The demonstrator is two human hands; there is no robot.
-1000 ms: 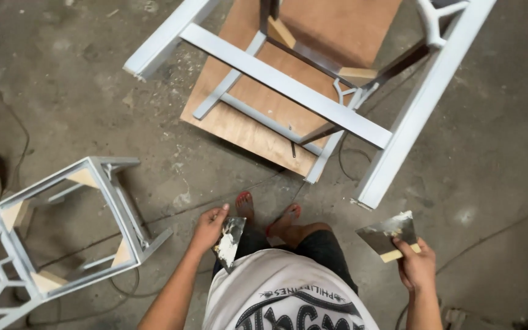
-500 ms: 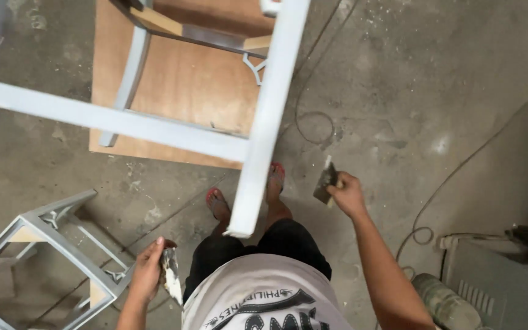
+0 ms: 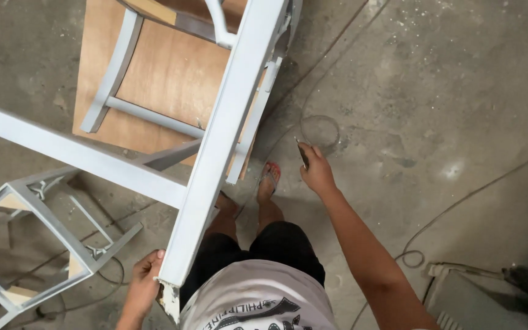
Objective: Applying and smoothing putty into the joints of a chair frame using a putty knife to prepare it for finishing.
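A pale grey painted chair frame [image 3: 221,140] lies tilted over a plywood board [image 3: 172,67], and one long leg reaches down to my waist. My left hand [image 3: 143,282] is at the lower end of that leg, closed on a putty knife [image 3: 169,304] smeared with white filler; the leg partly hides the blade. My right hand [image 3: 318,172] is stretched out over the concrete floor to the right of the chair. It grips a thin scraper [image 3: 302,153], seen edge-on. My foot in a red sandal [image 3: 269,176] stands just left of that hand.
A second grey chair frame [image 3: 38,244] lies on the floor at the lower left. Thin cables cross the dusty concrete, with a coil of wire [image 3: 320,129] beyond my right hand. A grey box-like machine [image 3: 490,299] sits at the lower right.
The view has swung right and closer to the chair, so its leg now crosses in front of me. My left hand has come beside the leg's end. My right hand has reached forward.
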